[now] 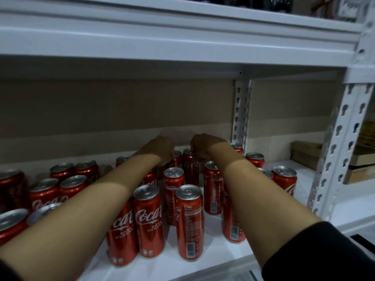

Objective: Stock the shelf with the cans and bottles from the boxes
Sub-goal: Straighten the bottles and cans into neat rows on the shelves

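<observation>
Reaching deep, both hands among upright red cans, white shelf

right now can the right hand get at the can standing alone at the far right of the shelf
Probably yes. The right hand is at the back row, and that can stands upright just right of its forearm, with bare shelf around it and nothing above.

Shop stockroom, white slotted metal shelving, rows of cola cans
</observation>
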